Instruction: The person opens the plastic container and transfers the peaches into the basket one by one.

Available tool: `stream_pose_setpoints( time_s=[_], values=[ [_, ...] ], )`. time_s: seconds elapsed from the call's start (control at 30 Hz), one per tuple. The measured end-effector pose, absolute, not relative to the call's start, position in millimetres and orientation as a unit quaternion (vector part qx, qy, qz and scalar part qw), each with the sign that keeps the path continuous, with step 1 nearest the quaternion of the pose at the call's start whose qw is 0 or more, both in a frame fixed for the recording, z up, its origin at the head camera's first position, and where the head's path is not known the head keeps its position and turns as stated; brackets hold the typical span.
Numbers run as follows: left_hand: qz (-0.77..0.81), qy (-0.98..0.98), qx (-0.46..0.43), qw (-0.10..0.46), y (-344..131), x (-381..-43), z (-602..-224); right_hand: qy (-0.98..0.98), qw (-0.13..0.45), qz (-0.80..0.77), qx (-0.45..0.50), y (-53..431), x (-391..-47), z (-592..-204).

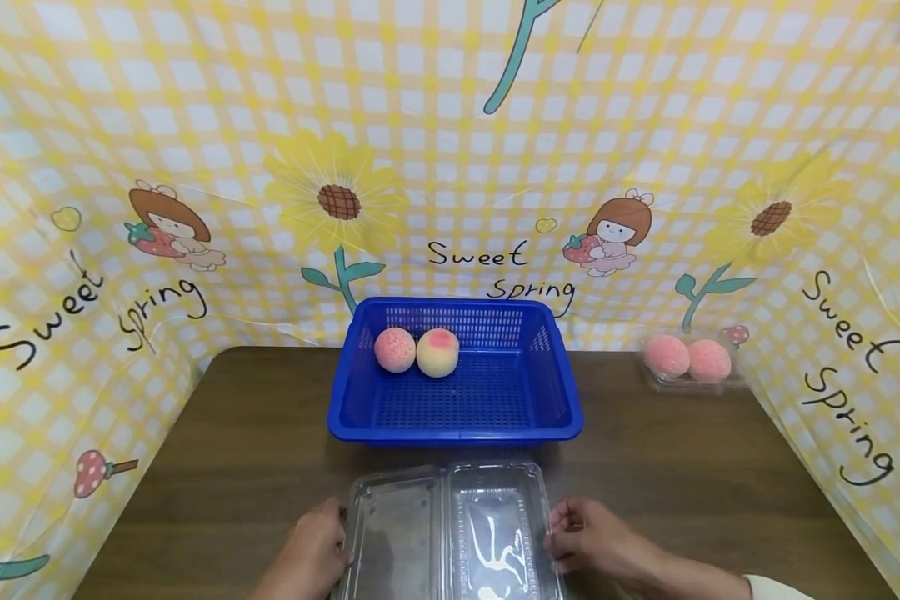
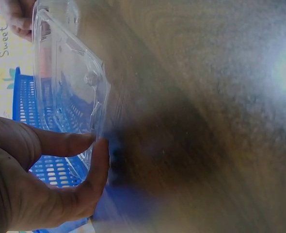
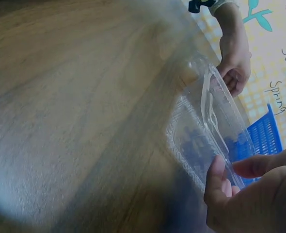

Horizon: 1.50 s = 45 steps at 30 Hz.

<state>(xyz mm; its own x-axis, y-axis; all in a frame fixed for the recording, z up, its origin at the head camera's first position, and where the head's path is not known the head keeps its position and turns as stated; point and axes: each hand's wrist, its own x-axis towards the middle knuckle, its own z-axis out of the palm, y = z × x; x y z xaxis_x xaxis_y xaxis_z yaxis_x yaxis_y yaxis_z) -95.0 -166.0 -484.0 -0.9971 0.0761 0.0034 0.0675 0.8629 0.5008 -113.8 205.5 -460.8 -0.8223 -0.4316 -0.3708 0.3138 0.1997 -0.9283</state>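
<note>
A clear plastic clamshell box lies opened out flat in front of the basket, its two halves side by side. My left hand pinches the outer edge of the left half between thumb and finger, as the left wrist view shows. On the other side my right hand pinches the rim of the right half. Nothing shows inside the box. Behind it, two pink-and-cream peaches, one speckled peach and one paler peach, sit together at the left of the blue basket.
At the back right of the brown table stands another clear box with two pink peaches in it. A yellow checked cloth hangs around the back and sides of the table.
</note>
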Motion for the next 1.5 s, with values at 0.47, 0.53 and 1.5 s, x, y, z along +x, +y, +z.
stream_pose_setpoints(
  time_s=[0.47,0.53,1.5],
  values=[
    [0.311,0.95,-0.02,0.015,-192,-101,-472,0.685,0.308,-0.661,0.006,181,-115,-458],
    [0.301,0.953,-0.027,0.021,-199,-102,-469,0.686,0.304,-0.661,0.005,176,-116,-457],
    [0.224,0.967,-0.063,0.108,-322,-116,-440,0.671,0.288,-0.684,0.006,44,-129,-466]
  ],
)
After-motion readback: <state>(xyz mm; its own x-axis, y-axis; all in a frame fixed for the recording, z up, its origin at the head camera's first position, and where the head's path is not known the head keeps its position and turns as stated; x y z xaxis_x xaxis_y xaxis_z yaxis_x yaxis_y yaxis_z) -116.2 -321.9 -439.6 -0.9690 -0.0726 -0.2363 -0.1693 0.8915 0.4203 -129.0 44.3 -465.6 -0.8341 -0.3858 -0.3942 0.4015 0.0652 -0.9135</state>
